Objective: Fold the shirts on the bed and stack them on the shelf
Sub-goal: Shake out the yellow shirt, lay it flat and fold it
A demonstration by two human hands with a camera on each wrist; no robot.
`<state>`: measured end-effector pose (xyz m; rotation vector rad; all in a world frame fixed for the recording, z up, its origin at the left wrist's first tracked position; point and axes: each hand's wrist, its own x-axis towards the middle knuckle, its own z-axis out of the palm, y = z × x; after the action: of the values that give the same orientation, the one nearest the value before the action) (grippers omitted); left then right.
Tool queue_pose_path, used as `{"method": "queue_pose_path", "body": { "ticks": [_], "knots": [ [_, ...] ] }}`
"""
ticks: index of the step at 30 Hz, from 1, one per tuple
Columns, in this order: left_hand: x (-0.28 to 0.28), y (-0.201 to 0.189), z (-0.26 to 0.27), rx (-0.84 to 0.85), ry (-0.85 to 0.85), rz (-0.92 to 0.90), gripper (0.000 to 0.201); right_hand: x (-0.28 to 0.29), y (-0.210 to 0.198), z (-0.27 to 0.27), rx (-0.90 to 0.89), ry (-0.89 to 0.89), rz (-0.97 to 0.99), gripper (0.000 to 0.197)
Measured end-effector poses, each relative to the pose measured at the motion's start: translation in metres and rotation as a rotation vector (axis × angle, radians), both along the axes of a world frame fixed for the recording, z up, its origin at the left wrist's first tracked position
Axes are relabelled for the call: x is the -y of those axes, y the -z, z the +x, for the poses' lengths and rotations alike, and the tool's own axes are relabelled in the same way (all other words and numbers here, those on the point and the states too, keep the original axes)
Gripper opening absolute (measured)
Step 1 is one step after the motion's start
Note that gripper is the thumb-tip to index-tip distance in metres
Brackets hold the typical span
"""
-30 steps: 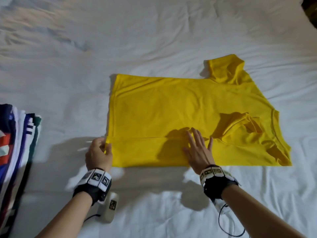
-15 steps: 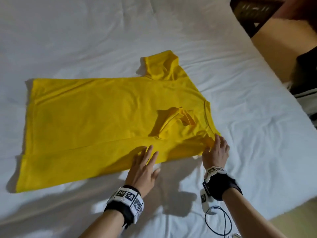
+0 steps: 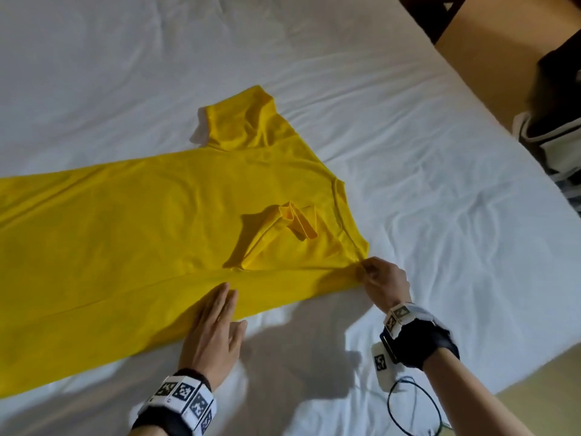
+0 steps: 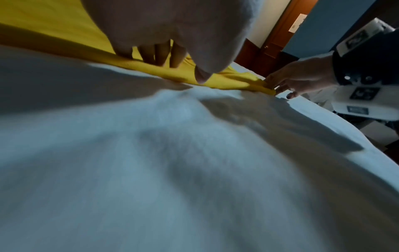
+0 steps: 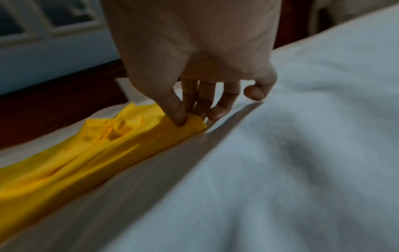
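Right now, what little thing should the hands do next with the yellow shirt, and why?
Probably the right hand, pinching the yellow shirt at its shoulder corner, should pull that corner outward to tighten the near fold. The left hand presses flat on the folded edge, anchoring it, and the tucked sleeve is bunched, so the cloth likely needs smoothing first.

- No legible text, brand or number appears.
- Wristbands (image 3: 185, 392): black-and-white square code markers only, no letters.
- Notice on the door (image 4: 297, 23), beyond the bed (image 4: 194, 153): too blurred to read.
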<state>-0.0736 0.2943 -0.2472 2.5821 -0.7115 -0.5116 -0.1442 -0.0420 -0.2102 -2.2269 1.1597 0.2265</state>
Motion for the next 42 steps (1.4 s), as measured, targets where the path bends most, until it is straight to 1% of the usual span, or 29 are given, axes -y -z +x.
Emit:
{"method": "queue_pose_path", "body": {
  "ticks": [1, 2, 5, 6, 7, 8, 10, 12, 13, 14, 16, 17, 18, 20, 22, 25, 26, 27, 29, 30, 31, 33, 35, 36, 37, 38, 39, 40, 42],
  "knots": [
    [0.004, -0.005, 0.005, -0.009, -0.049, 0.0, 0.075, 0.0, -0.003, 0.002, -0.023, -0.04, -0.032, 0.023],
    [0.012, -0.011, 0.012, 0.0, -0.098, -0.016, 0.073, -0.001, -0.007, 0.007, 0.001, -0.069, -0.073, 0.027],
    [0.053, -0.032, 0.048, 0.051, -0.189, -0.086, 0.057, -0.004, -0.017, 0.041, 0.228, -0.15, -0.162, 0.052],
    [0.069, -0.036, 0.061, 0.037, -0.2, -0.096, 0.052, -0.006, -0.018, 0.056, 0.285, -0.224, -0.161, 0.059],
    [0.085, -0.04, 0.074, 0.014, -0.204, -0.085, 0.05, -0.009, -0.018, 0.073, 0.292, -0.329, -0.159, 0.063],
    [0.101, -0.044, 0.084, -0.014, -0.194, -0.06, 0.053, -0.013, -0.018, 0.089, 0.238, -0.441, -0.168, 0.065],
    [0.127, -0.051, 0.1, -0.063, -0.143, 0.034, 0.062, -0.021, -0.017, 0.117, 0.016, -0.628, -0.224, 0.065],
    [0.142, -0.054, 0.113, -0.097, -0.081, 0.118, 0.065, -0.023, -0.016, 0.136, -0.135, -0.705, -0.287, 0.048],
    [0.145, -0.053, 0.119, -0.101, -0.06, 0.14, 0.06, -0.021, -0.019, 0.144, -0.163, -0.707, -0.295, 0.038],
    [0.146, -0.05, 0.126, -0.098, -0.065, 0.133, 0.051, -0.017, -0.023, 0.15, -0.158, -0.692, -0.28, 0.029],
    [0.14, -0.044, 0.136, -0.095, -0.175, 0.015, 0.016, -0.008, -0.031, 0.163, -0.089, -0.655, -0.238, 0.021],
    [0.136, -0.038, 0.138, -0.115, -0.246, -0.081, 0.02, -0.005, -0.036, 0.169, -0.034, -0.638, -0.223, 0.02],
    [0.133, -0.034, 0.14, -0.142, -0.305, -0.164, 0.031, -0.004, -0.039, 0.175, 0.035, -0.615, -0.201, 0.019],
    [0.129, -0.03, 0.14, -0.231, -0.385, -0.22, 0.039, -0.005, -0.04, 0.185, 0.17, -0.512, -0.086, 0.019],
    [0.13, -0.031, 0.14, -0.313, -0.437, -0.211, 0.041, -0.011, -0.036, 0.191, 0.143, -0.414, 0.05, 0.038],
    [0.132, -0.034, 0.145, -0.36, -0.574, -0.286, 0.049, -0.014, -0.024, 0.194, 0.025, -0.309, 0.187, 0.061],
    [0.132, -0.033, 0.147, -0.356, -0.604, -0.304, 0.05, -0.014, -0.02, 0.194, 0.01, -0.294, 0.189, 0.068],
    [0.132, -0.032, 0.149, -0.343, -0.614, -0.299, 0.047, -0.013, -0.019, 0.195, -0.018, -0.303, 0.174, 0.069],
    [0.13, -0.032, 0.155, -0.318, -0.625, -0.264, 0.033, -0.01, -0.018, 0.197, -0.036, -0.306, 0.151, 0.056],
    [0.129, -0.031, 0.159, -0.324, -0.65, -0.259, 0.025, -0.009, -0.019, 0.197, -0.017, -0.272, 0.165, 0.05],
    [0.128, -0.034, 0.162, -0.338, -0.685, -0.275, 0.024, -0.009, -0.019, 0.197, 0.035, -0.25, 0.187, 0.044],
    [0.123, -0.037, 0.165, -0.325, -0.74, -0.298, 0.033, -0.005, -0.021, 0.193, 0.148, -0.211, 0.221, 0.014],
    [0.116, -0.039, 0.163, -0.281, -0.764, -0.354, 0.027, 0.001, -0.018, 0.184, 0.252, -0.2, 0.214, 0.031],
    [0.112, -0.039, 0.161, -0.284, -0.776, -0.425, 0.024, 0.002, -0.019, 0.178, 0.28, -0.182, 0.235, 0.024],
    [0.108, -0.039, 0.157, -0.31, -0.776, -0.5, 0.022, 0.003, -0.019, 0.171, 0.319, -0.171, 0.243, 0.012],
    [0.106, -0.039, 0.153, -0.34, -0.751, -0.543, 0.02, 0.004, -0.02, 0.165, 0.347, -0.158, 0.261, 0.021],
    [0.105, -0.04, 0.149, -0.358, -0.702, -0.532, 0.02, 0.004, -0.019, 0.16, 0.366, -0.166, 0.265, 0.029],
    [0.107, -0.041, 0.146, -0.369, -0.658, -0.486, 0.023, 0.002, -0.02, 0.158, 0.365, -0.169, 0.267, 0.031],
    [0.113, -0.041, 0.145, -0.376, -0.644, -0.365, 0.038, -0.001, -0.015, 0.158, 0.334, -0.212, 0.251, 0.02]
  ]
}}
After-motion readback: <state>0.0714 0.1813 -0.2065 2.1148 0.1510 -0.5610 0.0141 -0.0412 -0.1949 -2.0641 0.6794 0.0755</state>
